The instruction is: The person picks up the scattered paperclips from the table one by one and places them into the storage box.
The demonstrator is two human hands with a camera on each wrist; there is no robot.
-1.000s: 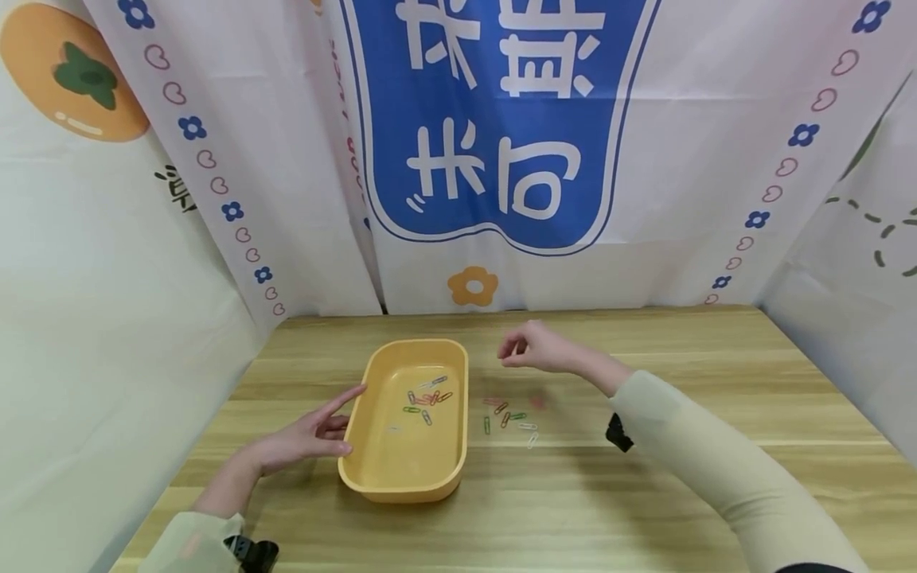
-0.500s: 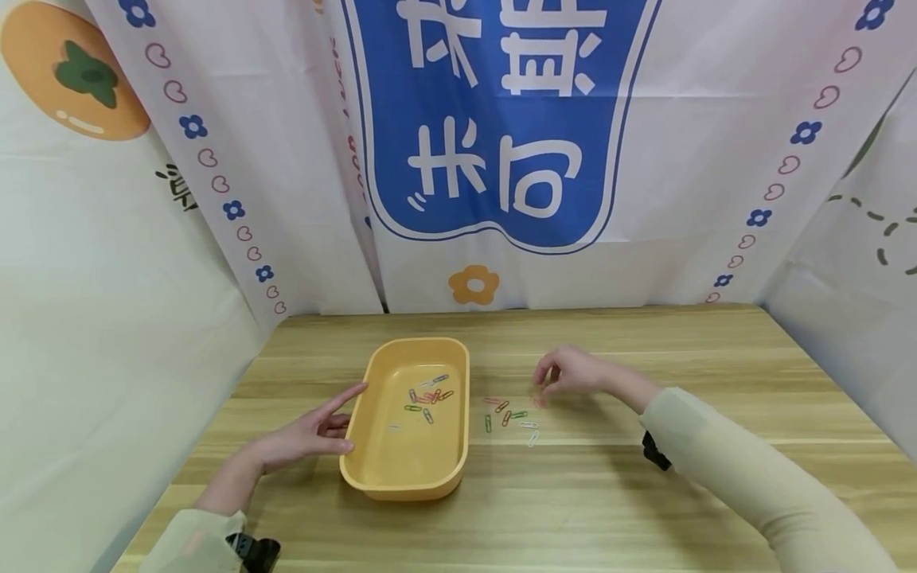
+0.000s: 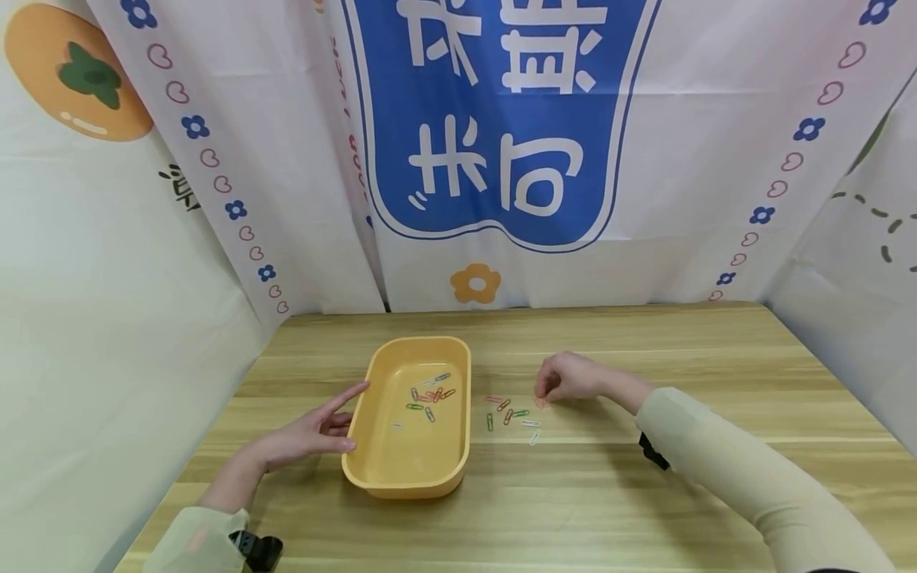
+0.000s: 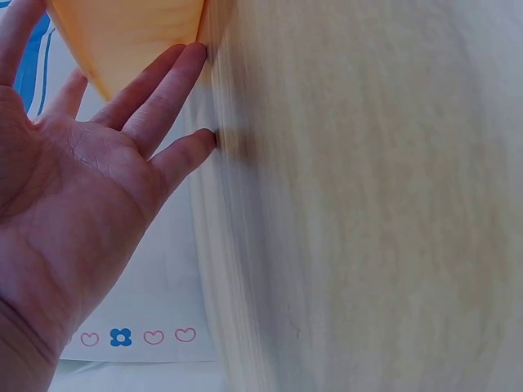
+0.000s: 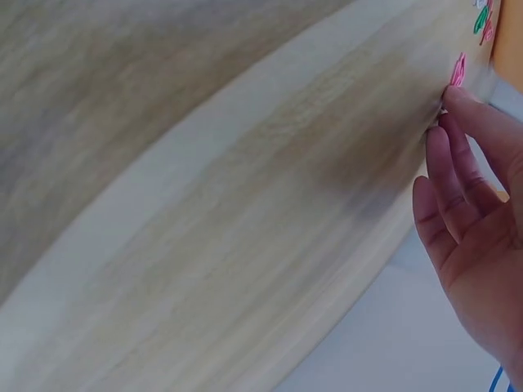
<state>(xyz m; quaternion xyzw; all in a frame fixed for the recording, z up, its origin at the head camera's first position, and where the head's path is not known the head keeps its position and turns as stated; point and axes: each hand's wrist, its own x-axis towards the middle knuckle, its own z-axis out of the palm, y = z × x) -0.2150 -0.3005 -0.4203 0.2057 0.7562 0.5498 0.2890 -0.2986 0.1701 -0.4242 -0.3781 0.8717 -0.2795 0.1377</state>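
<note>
**Right hand [image 3: 569,376] at a pink clip [image 3: 540,402], left hand [image 3: 304,439] on the tray [image 3: 410,461]**

The yellow tray sits on the wooden table [image 3: 609,501]. At its 9 o'clock side, the left hand has its fingers spread, fingertips touching the rim and outer wall without curling round them.

Several clips in mixed colours lie inside the tray, mostly from its centre towards 1 o'clock; 1 white clip [image 3: 397,426] lies apart at about 8 o'clock.

At 3 o'clock from the tray, a loose group lies on the table: 1 pink at its 10 o'clock, 2 reddish and 1 green near its middle, 1 green at 8 o'clock and 2 white at 4 o'clock. The pink clip by the right hand is at the group's 2 o'clock. That hand's thumb and fingertips are drawn close together there; I cannot tell whether they pinch it.

Each forearm wears a pale sleeve [image 3: 759,493] and a black device [image 3: 652,452]. A printed sheet [image 3: 680,199] hangs at 12 o'clock, behind the table.
</note>
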